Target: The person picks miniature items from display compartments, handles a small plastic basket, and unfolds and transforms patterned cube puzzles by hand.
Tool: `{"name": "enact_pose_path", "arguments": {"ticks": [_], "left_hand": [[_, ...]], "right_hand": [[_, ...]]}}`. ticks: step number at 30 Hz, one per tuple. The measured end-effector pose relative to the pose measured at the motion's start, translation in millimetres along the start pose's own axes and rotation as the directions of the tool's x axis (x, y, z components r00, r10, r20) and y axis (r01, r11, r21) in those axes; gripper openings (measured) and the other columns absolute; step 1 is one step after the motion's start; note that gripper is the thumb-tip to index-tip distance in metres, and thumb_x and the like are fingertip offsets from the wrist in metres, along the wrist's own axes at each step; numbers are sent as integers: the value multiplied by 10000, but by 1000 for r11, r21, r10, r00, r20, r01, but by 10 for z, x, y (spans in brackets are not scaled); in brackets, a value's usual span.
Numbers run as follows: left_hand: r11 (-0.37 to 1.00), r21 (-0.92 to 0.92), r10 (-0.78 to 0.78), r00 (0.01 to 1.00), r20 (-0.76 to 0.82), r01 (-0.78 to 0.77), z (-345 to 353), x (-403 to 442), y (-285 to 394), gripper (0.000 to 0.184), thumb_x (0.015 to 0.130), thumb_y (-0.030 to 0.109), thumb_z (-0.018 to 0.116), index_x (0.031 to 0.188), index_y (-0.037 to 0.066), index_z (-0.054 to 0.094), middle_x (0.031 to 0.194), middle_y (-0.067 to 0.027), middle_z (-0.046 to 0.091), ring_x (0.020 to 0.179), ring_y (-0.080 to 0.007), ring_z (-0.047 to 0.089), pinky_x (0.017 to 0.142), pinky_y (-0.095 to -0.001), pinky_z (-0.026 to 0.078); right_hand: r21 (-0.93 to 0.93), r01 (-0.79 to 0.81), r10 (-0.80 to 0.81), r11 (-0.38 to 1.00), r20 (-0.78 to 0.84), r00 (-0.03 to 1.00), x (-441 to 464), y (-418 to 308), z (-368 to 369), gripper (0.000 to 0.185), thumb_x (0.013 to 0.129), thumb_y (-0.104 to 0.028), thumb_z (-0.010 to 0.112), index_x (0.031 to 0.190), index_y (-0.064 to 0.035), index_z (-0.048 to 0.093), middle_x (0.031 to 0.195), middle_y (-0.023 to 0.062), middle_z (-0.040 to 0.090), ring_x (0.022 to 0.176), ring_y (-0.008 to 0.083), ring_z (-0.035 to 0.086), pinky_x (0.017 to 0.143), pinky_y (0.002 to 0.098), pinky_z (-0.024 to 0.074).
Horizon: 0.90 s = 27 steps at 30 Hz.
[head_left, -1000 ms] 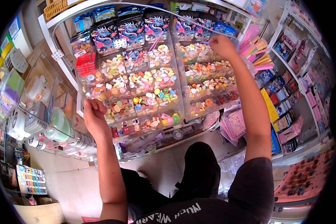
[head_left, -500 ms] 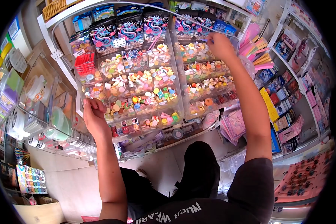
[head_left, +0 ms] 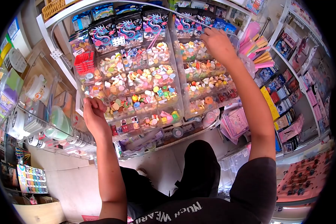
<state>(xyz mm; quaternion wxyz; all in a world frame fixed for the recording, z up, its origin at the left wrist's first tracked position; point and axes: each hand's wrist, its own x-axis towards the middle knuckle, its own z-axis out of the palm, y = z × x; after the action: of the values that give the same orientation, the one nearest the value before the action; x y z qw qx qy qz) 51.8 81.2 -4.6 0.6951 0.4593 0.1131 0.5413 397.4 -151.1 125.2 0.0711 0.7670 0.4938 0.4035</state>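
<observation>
A clear compartment display full of small colourful charms stands in front of me. My right hand is over its upper right compartments, beside the black dragon-print packets. Its fingers are bent downward, and whether they hold anything is hidden. At the display's left edge is my left hand, its fingers curled together; what they grip, if anything, I cannot make out. Red baskets sit in the upper left compartment. A pink stick leans in the top row.
On the left, a clear shelf holds round tubs. Wrapped pastel sticks stand to the right of the display, near a rack of packets. Pink packets hang below its right side. My legs are below the display.
My right hand has shifted slightly left and its fingers have moved. The purple-blue item seen at its fingertips earlier no longer shows. My left hand stays in place.
</observation>
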Motion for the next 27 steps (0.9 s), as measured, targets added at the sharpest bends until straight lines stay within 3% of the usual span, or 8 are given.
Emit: {"name": "enact_pose_path", "arguments": {"ticks": [8,14,23,27], "left_hand": [[1000,2,5,1000,15,-5,-14,-7,16,340,1074,305,436,806,107,370,712,-15,366,671,-130,351,656,-297,326],[1000,3,-6,1000,-10,6,13,-11,27,348,1077,310,431,803,106,366,710,-17,369,668,-131,347,653,-298,325],[1000,-5,-2,1000,-1,2,-1,-3,-2,349,1086,306,393,809,95,379,709,-34,404,669,-142,349,652,-301,315],[1000,-5,9,1000,5,-9,-3,-3,6,347,1087,302,391,809,95,378,708,-34,404,669,-142,349,652,-301,315]], "right_hand": [[-157,75,-75,985,5,997,18,11,2,224,799,-64,599,997,-107,695,1112,35,638,1058,205,560,927,350,426],[-170,131,-147,977,-86,985,35,-26,42,234,794,-89,609,1015,-117,679,1029,23,613,1052,204,547,915,344,424],[-181,184,-210,966,-134,969,-83,94,204,271,805,-100,582,1063,-122,663,1031,8,603,1054,196,534,915,346,414],[-82,30,-41,996,-141,989,-176,46,294,212,828,-116,615,1025,-125,691,1004,28,641,1002,215,581,893,370,435]]}}
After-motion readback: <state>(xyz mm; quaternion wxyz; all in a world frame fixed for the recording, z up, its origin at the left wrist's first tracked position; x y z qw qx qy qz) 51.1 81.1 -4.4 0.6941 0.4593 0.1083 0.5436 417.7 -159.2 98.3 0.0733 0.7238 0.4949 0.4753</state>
